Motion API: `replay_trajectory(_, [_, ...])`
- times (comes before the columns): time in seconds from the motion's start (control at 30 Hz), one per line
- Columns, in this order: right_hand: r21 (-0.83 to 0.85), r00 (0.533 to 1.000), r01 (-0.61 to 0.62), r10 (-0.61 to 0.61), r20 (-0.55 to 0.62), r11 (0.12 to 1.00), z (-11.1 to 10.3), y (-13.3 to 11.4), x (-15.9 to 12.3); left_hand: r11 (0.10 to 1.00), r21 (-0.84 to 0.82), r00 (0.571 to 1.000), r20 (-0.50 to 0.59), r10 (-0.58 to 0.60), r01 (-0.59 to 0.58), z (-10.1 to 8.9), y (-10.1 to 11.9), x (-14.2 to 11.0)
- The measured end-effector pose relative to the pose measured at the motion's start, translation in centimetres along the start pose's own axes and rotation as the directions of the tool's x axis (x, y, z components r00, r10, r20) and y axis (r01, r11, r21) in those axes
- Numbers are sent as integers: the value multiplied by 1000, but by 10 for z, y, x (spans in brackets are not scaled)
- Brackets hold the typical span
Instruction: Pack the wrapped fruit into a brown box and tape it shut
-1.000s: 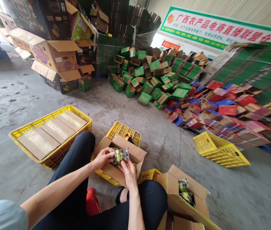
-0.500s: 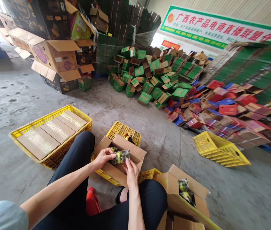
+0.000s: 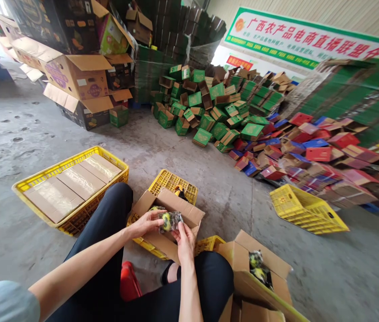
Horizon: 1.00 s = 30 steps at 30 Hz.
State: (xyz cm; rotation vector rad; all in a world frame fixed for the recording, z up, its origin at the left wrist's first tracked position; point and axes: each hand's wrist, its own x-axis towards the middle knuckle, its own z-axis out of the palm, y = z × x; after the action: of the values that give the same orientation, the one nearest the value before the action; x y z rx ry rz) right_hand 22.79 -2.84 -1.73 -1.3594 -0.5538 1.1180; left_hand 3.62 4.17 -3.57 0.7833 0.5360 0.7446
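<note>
A clear plastic bag of yellow-green fruit (image 3: 168, 221) is stretched between my two hands, above an open cardboard box (image 3: 189, 211). My left hand (image 3: 148, 223) grips the bag's left end between thumb and fingers. At the bag's right end, the fingertips of my right hand (image 3: 184, 237) pinch the plastic. Another wrapped fruit (image 3: 156, 208) shows in the box behind the bag; the rest of the inside is hidden by my hands. The box rests on a yellow plastic crate (image 3: 152, 248) in front of my knees.
Left stands a yellow crate (image 3: 117, 167) holding taped cartons (image 3: 80, 181). By my right knee, an open carton (image 3: 278, 264) contains bagged fruit (image 3: 259, 268). Another yellow crate (image 3: 306, 210) lies at right. Green boxes (image 3: 202, 137) and red and blue boxes (image 3: 318, 153) are heaped behind.
The bag has shifted slightly to the right and turned a little in my hands. My left fingers have moved along with it, uncovering a wrapped fruit in the box behind.
</note>
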Motion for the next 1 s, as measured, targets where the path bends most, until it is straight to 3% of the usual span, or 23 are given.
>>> replay_trajectory(0.17, [-83,997,75,-74,10,994,1,-3,0,999,-23,997,-66,44,-46,1,1,1])
replay_trajectory(0.3, [-267,961,250,-271,-47,931,-2,-7,2,998,24,993,-98,63,-61,0,-3,2])
replay_trajectory(0.4, [-348,936,341,-349,41,874,-1,-10,-1,991,84,990,-84,111,-104,0,-4,2])
replay_trajectory(0.5, [-349,951,305,-260,170,886,5,-11,-7,983,127,988,-58,144,-135,2,-3,0])
replay_trajectory(0.7, [-197,968,171,-128,214,965,13,-7,-10,999,43,998,-55,15,-13,0,-2,0])
replay_trajectory(0.83, [-177,991,69,-48,121,982,9,0,-8,998,63,999,-45,4,-2,-7,-9,4])
replay_trajectory(1.0, [84,999,-23,19,44,996,5,-2,-5,996,70,994,-86,60,-54,-11,-14,6])
